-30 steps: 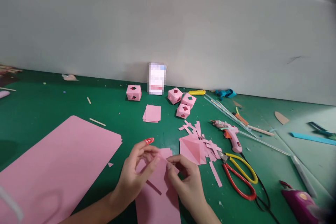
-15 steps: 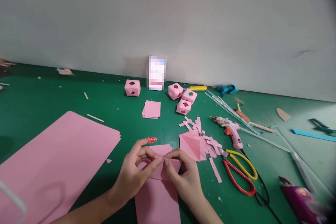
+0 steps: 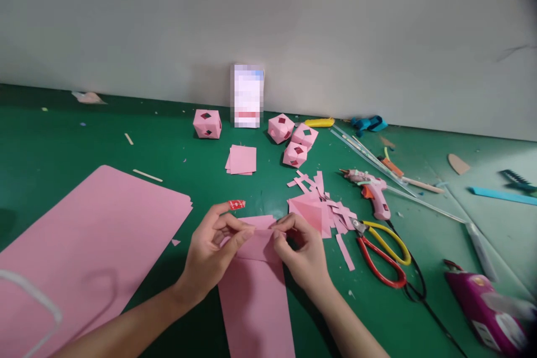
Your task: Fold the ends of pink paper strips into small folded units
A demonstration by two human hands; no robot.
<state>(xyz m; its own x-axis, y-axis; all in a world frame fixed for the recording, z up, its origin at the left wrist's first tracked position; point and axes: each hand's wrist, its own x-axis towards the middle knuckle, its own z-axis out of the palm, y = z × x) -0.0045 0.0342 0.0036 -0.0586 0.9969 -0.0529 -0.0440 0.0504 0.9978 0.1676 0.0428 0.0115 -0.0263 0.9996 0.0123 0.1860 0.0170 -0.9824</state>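
Note:
A small piece of pink paper (image 3: 259,243) is pinched along its upper edge between both hands. My left hand (image 3: 212,251) grips the left part with thumb and fingers; a red patterned wrap covers its raised index fingertip. My right hand (image 3: 302,254) pinches the right end of the same edge. Beneath the piece lies a long pink paper strip (image 3: 258,305), reaching toward the bottom of the view. To the right are thin pink paper scraps (image 3: 346,251) and scissors (image 3: 384,254) with one red and one yellow handle.
Large pink sheets (image 3: 92,235) cover the left side. Farther back stand a pink paper cube (image 3: 207,124), several similar shapes (image 3: 280,128), stacked squares (image 3: 243,159) and a blurred upright screen (image 3: 247,95) against the wall. A pink glue gun (image 3: 375,196) and purple power socket (image 3: 482,307) lie right.
My hands have moved apart along the paper's edge, the right one shifting rightward. The whole scene sits a little higher in view as the camera tilts down.

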